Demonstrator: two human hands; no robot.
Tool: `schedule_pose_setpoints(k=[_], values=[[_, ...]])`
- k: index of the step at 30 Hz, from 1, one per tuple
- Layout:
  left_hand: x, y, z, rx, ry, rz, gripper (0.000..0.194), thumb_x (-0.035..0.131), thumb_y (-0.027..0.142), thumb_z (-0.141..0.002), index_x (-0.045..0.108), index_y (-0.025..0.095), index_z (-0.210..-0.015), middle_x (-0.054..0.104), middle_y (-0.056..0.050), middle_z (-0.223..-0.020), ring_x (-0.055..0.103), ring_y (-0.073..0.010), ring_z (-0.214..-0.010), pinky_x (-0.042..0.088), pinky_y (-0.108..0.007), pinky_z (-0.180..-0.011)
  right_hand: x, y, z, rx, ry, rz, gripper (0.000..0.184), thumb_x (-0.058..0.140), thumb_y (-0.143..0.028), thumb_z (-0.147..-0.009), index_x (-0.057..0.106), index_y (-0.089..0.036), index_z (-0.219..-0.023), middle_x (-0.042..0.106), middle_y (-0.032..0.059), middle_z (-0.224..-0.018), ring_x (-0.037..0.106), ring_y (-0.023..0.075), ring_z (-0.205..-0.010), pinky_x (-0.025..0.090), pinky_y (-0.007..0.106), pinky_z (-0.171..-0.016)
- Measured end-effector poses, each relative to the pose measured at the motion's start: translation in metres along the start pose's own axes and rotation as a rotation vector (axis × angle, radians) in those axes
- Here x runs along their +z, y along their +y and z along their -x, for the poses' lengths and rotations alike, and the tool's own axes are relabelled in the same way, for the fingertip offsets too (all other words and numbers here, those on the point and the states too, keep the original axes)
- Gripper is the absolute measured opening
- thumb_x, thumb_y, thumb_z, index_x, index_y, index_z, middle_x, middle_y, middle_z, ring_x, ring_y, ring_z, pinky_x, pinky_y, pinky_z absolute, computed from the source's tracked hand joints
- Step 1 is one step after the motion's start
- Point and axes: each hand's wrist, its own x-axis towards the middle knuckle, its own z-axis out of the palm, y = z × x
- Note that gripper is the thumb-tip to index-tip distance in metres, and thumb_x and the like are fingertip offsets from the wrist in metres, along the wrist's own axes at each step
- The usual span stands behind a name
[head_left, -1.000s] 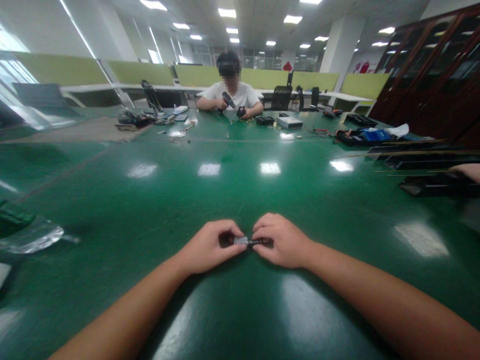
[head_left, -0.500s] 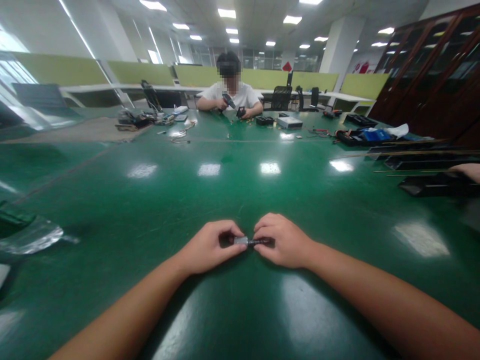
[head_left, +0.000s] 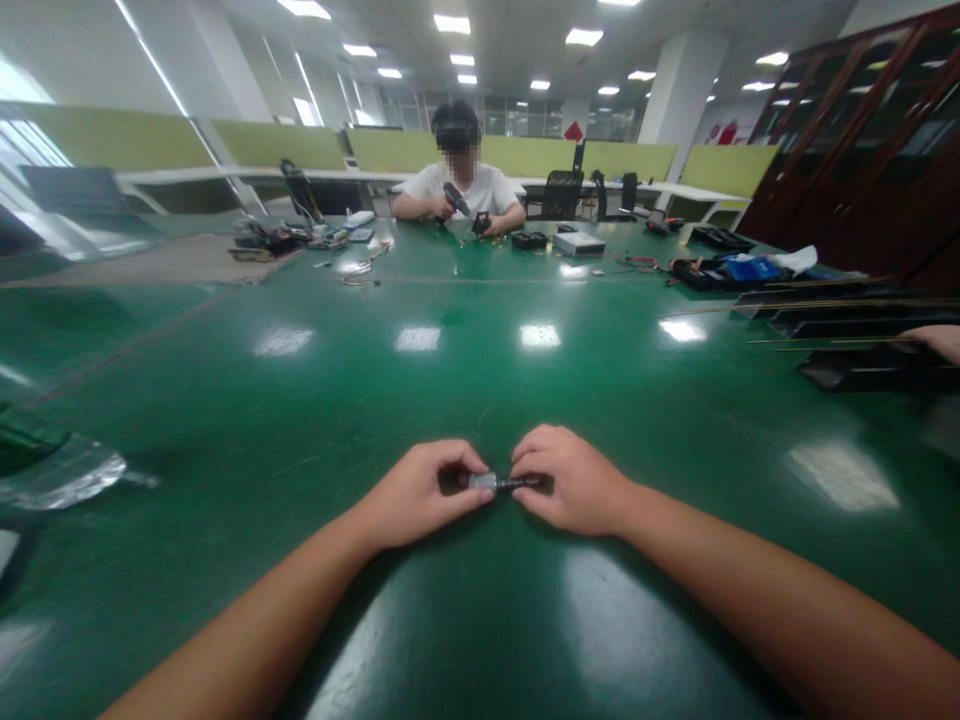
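Both my hands rest on the green table [head_left: 480, 380] near its front edge, fingers curled toward each other. My left hand [head_left: 416, 492] pinches the silver end of a small metal part [head_left: 486, 482]. My right hand [head_left: 568, 478] pinches the thin dark end of the same part [head_left: 517, 484]. The piece lies level between the two sets of fingertips, just above the tabletop. Most of it is hidden by my fingers.
A person in a white shirt [head_left: 463, 190] sits at the far side with a power screwdriver [head_left: 456, 199]. Small boxes and cables lie around there. Black trays and thin rods [head_left: 847, 320] sit at the right, with another person's hand [head_left: 937, 340]. A clear plastic bag [head_left: 56, 475] lies left.
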Motion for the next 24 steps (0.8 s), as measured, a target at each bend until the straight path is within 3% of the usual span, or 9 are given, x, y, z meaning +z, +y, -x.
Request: schedule_pose_setpoints(k=[24], values=[[-0.0005,0.0001,-0.0002,-0.043,-0.013,0.028,0.023,0.070,0.038,-0.088,0.071,0.016,-0.092,0.071,-0.004,-0.086,0.065,-0.0179,-0.079,0.052,-0.028,-0.074,-0.0050,-0.0001,0.0018,0.028,-0.007,0.032,0.008,0.070,-0.021,-0.082,0.074,-0.020,-0.089,0.073,0.0056,-0.098,0.064,0.0217,-0.098,0.046,0.037,-0.089]])
